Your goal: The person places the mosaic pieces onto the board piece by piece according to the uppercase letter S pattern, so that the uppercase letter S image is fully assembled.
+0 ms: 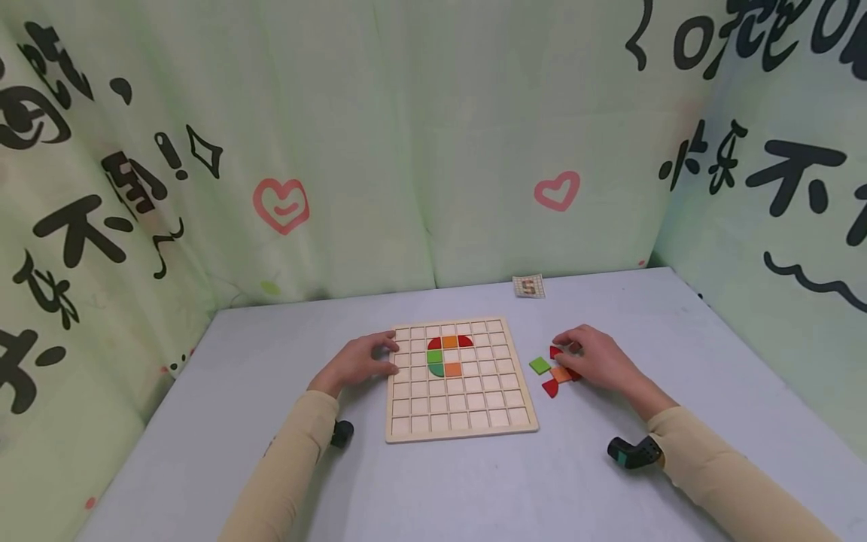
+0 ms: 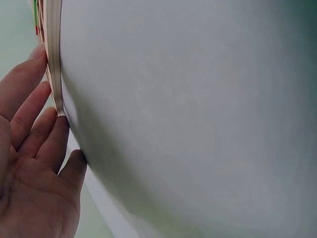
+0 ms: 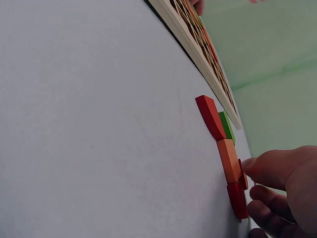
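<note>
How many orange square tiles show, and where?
3: an upper orange square tile and a lower orange square tile on the pale wooden grid board, and a loose orange square tile beside the right hand, which may hide others.

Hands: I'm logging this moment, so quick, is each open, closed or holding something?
Left hand: open, touching the edge of the board.
Right hand: at a red piece; cannot tell whether its grip is closed.
</note>
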Motion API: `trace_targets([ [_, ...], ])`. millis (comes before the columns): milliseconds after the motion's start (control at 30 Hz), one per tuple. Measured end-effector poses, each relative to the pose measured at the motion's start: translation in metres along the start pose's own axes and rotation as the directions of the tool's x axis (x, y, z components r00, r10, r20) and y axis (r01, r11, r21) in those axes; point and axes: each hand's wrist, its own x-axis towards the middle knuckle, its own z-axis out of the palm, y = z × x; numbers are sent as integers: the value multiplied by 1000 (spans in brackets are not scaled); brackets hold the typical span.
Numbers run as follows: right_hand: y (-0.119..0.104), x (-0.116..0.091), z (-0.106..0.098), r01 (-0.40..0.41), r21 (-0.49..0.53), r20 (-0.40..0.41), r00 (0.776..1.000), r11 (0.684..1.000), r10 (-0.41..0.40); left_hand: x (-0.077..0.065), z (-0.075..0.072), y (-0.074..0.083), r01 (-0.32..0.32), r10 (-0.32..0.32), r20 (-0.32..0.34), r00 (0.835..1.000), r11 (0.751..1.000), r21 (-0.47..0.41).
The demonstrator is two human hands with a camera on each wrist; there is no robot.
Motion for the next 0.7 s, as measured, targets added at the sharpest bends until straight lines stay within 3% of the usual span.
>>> trace_targets([
  [700, 2, 2, 5, -18, 3, 32, 999, 1000, 18, -3, 0, 4, 12, -12, -11, 1000, 1000, 0],
])
